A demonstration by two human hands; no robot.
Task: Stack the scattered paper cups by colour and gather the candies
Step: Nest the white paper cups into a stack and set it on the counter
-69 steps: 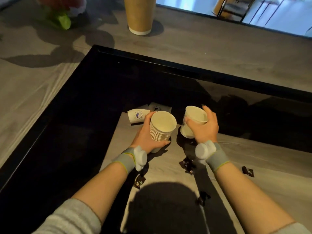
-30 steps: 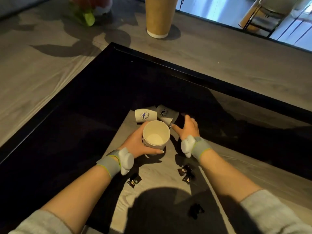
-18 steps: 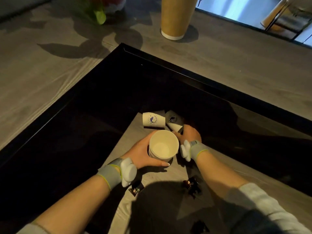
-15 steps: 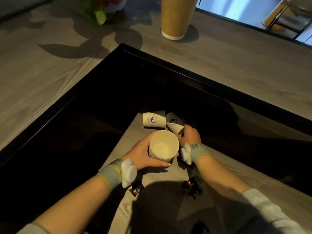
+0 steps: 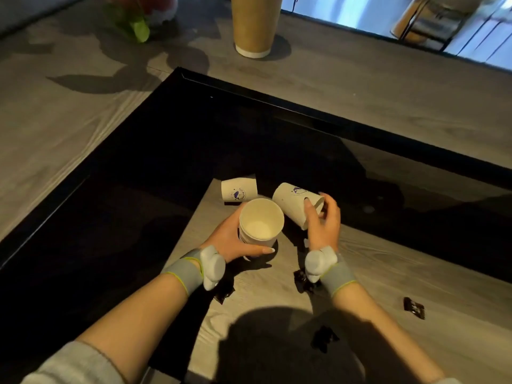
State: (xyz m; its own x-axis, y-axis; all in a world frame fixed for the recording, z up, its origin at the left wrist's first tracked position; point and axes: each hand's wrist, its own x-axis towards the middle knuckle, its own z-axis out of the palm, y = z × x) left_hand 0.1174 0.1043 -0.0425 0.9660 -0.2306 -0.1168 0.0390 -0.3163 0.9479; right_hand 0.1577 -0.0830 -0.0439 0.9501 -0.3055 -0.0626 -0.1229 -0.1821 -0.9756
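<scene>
Four dark candies on grey wood nearest: one btwn forearms (image 5: pixel 322 338), one by left wrist (image 5: pixel 224 293), one under right wrist (image 5: pixel 302 279), one far right (image 5: pixel 413 307). Left hand (image 5: pixel 231 239) wrapped round upright cup stack (image 5: pixel 260 227), mouth up, base on table (image 5: pixel 388 273). Right hand (image 5: pixel 322 221) pinching tilted printed cup (image 5: pixel 293 202), lifted, just beside stack. Behind: another printed cup (image 5: pixel 238 189) on its side. Far back: tall tan cup (image 5: pixel 253 23).
</scene>
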